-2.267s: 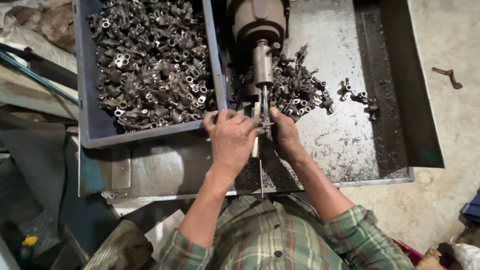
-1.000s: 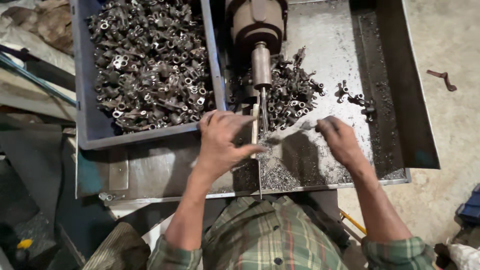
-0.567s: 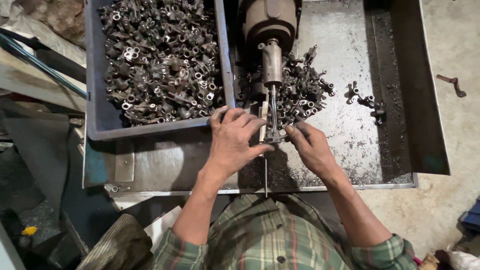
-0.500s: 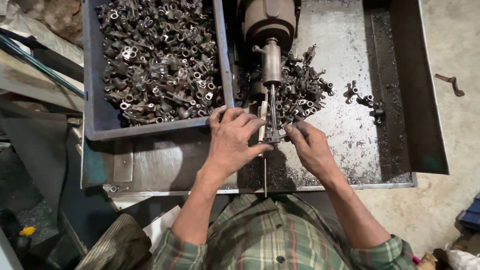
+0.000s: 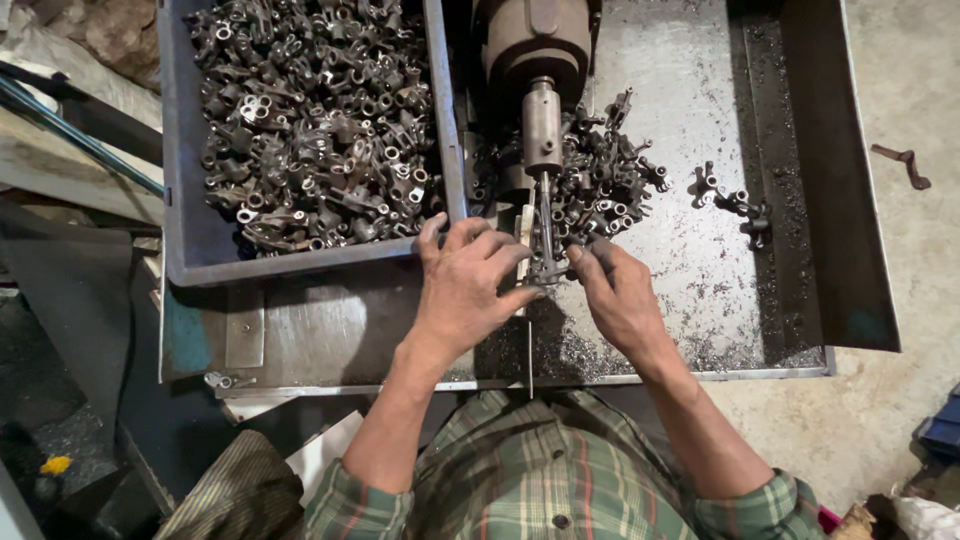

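— What have the hands got, below the spindle (image 5: 542, 125)?
— The left hand (image 5: 468, 285) and right hand (image 5: 615, 290) both pinch one small metal fitting (image 5: 548, 270) under its tip.
— The bin?
— The blue-grey bin (image 5: 190, 240), piled with fittings, sits left of the spindle.

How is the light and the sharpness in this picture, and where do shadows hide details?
Head view: even, soft light, no strong glare; the metal tray shines only dully. The left hand, the right hand and the parts in the grey bin look sharp. Deep shadow hides the floor at the lower left and the area under the machine spindle; the small part between the hands is hard to read.
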